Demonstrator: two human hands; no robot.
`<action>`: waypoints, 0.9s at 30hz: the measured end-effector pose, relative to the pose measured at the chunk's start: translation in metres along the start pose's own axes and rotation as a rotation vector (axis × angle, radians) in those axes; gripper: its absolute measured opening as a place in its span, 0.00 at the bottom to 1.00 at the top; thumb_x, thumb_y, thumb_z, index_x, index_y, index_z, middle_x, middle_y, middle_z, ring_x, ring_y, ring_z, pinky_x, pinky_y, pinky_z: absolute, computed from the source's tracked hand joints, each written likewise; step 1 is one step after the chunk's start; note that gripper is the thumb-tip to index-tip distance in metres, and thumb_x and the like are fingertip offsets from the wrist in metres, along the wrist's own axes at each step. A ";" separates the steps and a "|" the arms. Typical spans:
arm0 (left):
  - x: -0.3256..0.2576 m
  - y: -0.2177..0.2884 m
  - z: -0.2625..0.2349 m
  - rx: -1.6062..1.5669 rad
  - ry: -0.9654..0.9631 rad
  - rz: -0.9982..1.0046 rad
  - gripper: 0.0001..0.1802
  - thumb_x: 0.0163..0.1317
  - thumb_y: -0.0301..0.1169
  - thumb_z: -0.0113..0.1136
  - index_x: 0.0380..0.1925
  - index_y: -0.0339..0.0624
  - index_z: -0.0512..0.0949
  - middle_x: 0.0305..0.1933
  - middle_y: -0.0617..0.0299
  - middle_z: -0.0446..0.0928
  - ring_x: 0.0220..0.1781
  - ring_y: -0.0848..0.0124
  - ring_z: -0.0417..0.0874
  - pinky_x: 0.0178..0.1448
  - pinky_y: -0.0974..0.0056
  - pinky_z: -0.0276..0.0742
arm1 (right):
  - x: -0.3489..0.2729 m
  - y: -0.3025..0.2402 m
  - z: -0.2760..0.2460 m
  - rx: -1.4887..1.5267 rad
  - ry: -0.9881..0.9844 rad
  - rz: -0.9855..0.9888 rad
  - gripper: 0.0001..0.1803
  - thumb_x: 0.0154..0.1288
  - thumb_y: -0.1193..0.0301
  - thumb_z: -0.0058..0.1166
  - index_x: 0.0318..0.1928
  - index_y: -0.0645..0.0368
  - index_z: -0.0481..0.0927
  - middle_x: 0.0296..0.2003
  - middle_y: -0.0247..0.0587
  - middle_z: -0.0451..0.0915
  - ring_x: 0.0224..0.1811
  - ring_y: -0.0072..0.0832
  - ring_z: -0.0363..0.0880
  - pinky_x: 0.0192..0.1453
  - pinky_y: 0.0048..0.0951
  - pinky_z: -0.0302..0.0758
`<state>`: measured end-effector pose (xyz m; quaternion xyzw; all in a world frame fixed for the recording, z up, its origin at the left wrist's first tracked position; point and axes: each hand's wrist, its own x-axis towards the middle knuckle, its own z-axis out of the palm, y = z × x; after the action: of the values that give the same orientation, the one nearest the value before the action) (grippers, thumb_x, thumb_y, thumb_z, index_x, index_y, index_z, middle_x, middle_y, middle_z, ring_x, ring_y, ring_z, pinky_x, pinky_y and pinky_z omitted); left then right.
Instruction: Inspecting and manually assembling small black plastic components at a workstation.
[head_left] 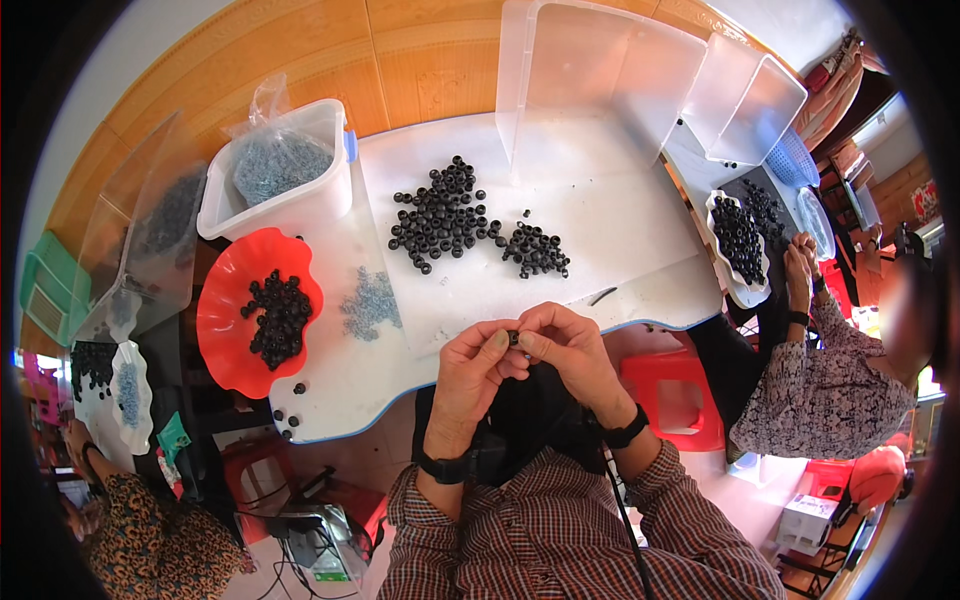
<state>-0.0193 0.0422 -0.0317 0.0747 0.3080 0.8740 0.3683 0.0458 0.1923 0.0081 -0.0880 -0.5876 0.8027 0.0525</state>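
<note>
My left hand (468, 360) and my right hand (574, 352) meet at the table's near edge. Thumbs and fingers of both pinch one small round black part (514, 338) between them; most of it is covered by fingertips. Beyond my hands, a larger heap of black ring-like parts (440, 222) and a smaller heap of black parts (536, 250) lie on the white tabletop (610, 235). Left of these is a scatter of small clear bluish pieces (370, 303). A red wavy-rimmed bowl (222, 330) holds more black parts.
A white tub (335, 190) with a bag of clear pieces stands at the back left. Translucent bins (600, 70) rest on their sides at the back. Co-workers sit left and right; one person's hands (798, 268) are beside a white tray (750, 295). A red stool (675, 395) stands right.
</note>
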 end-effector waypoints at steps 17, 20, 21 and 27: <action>-0.007 0.000 -0.005 0.019 0.141 -0.015 0.13 0.71 0.28 0.52 0.49 0.30 0.76 0.37 0.54 0.81 0.32 0.72 0.83 0.36 0.69 0.83 | 0.048 0.018 -0.019 -0.985 0.362 -0.375 0.05 0.62 0.75 0.57 0.38 0.61 0.79 0.32 0.45 0.77 0.25 0.34 0.77 0.29 0.33 0.73; -0.007 0.001 -0.007 0.025 0.156 -0.018 0.13 0.71 0.28 0.52 0.48 0.30 0.77 0.37 0.54 0.81 0.31 0.72 0.83 0.36 0.69 0.83 | 0.054 0.023 -0.017 -1.103 0.393 -0.374 0.05 0.60 0.75 0.57 0.38 0.59 0.79 0.31 0.44 0.76 0.26 0.39 0.78 0.30 0.36 0.74; -0.007 0.001 -0.008 0.022 0.153 -0.013 0.13 0.71 0.28 0.52 0.48 0.30 0.77 0.37 0.54 0.81 0.31 0.72 0.83 0.36 0.69 0.83 | 0.055 0.023 -0.016 -1.145 0.401 -0.368 0.05 0.60 0.74 0.57 0.38 0.58 0.79 0.31 0.43 0.76 0.26 0.39 0.78 0.30 0.37 0.74; -0.006 0.003 -0.009 0.019 0.154 -0.003 0.13 0.70 0.29 0.53 0.48 0.30 0.77 0.37 0.55 0.82 0.31 0.72 0.83 0.35 0.69 0.83 | 0.061 0.024 -0.015 -1.237 0.397 -0.354 0.04 0.60 0.73 0.57 0.36 0.58 0.78 0.32 0.43 0.76 0.28 0.42 0.79 0.31 0.41 0.75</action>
<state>-0.0198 0.0319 -0.0368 0.0103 0.3438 0.8736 0.3442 -0.0102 0.2103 -0.0237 -0.1501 -0.9240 0.2660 0.2301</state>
